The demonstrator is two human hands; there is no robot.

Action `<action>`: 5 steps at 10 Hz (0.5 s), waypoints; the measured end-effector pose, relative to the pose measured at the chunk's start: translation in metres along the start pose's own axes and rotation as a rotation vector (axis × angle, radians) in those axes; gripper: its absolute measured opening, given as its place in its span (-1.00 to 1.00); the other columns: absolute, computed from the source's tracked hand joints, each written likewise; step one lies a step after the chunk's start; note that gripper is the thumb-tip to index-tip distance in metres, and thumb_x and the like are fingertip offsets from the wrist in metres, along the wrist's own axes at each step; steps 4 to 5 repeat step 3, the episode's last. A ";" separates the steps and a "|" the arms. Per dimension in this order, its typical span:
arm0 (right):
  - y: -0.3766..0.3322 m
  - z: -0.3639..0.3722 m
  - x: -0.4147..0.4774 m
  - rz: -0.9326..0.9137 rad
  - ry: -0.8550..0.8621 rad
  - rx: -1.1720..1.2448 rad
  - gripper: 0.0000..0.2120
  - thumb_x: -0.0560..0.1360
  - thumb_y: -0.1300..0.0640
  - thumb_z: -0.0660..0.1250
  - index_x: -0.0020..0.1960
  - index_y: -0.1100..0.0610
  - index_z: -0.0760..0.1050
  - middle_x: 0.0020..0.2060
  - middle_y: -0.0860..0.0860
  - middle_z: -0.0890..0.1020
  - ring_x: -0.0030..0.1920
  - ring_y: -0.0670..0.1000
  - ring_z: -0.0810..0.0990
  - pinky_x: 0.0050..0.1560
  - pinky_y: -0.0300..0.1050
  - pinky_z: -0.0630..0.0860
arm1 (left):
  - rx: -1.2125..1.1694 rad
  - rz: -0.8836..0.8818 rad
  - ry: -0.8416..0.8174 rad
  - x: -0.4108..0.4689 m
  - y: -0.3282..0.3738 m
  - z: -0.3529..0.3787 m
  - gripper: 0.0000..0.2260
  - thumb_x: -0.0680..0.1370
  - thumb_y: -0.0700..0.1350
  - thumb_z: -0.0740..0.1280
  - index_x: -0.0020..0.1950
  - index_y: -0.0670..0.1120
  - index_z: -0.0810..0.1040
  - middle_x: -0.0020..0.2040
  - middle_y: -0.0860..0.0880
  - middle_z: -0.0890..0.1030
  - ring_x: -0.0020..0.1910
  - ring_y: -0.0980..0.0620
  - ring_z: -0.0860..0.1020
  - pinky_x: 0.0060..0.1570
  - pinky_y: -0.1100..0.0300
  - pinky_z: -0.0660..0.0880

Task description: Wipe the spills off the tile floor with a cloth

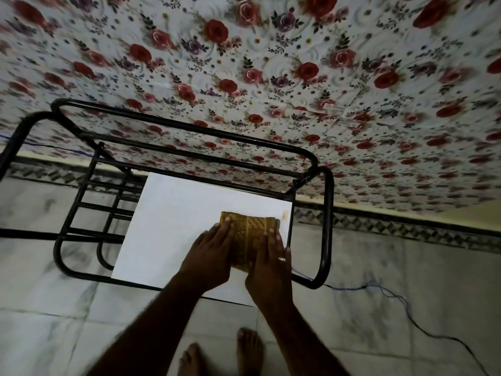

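A folded yellow-brown patterned cloth (250,234) lies on a white board (173,226) that rests on a black metal frame. My left hand (210,256) presses flat on the cloth's left part, fingers spread. Flat on its right part lies my right hand (271,267), a ring on one finger. Both hands touch the cloth from above. The marbled tile floor (406,294) lies below and around the frame; I can make out no spill on it in this dim view.
The black tubular frame (326,226) stands against a wall covered in rose-patterned sheet (244,63). A thin cable (401,302) trails over the tiles at the right. My bare feet (225,354) stand on the floor below the board. A patterned skirting strip (406,226) runs along the wall.
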State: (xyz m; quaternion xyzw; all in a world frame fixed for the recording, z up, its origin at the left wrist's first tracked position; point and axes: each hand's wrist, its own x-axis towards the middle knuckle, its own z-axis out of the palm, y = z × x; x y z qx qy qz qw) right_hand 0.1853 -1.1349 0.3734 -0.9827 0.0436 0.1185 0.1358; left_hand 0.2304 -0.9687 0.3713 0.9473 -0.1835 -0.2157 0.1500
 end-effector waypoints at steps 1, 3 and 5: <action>0.003 0.011 0.000 0.005 -0.028 0.029 -0.14 0.25 0.19 0.59 0.50 0.33 0.41 0.48 0.30 0.46 0.46 0.33 0.47 0.40 0.32 0.39 | -0.042 -0.022 -0.033 -0.001 0.000 0.004 -0.27 0.50 0.03 0.23 0.63 -0.14 0.11 0.64 -0.14 0.13 0.60 -0.22 0.18 0.50 -0.12 0.15; -0.007 -0.027 0.012 0.110 -0.107 0.349 -0.39 0.71 0.09 0.15 0.68 0.16 0.00 0.68 0.12 0.02 0.68 0.15 0.01 0.66 0.03 0.01 | -0.083 -0.041 0.017 0.003 0.008 -0.022 -0.26 0.60 0.01 0.28 0.66 -0.10 -0.05 0.67 -0.11 -0.05 0.65 -0.11 -0.01 0.58 -0.02 -0.03; -0.007 -0.027 0.012 0.110 -0.107 0.349 -0.39 0.71 0.09 0.15 0.68 0.16 0.00 0.68 0.12 0.02 0.68 0.15 0.01 0.66 0.03 0.01 | -0.083 -0.041 0.017 0.003 0.008 -0.022 -0.26 0.60 0.01 0.28 0.66 -0.10 -0.05 0.67 -0.11 -0.05 0.65 -0.11 -0.01 0.58 -0.02 -0.03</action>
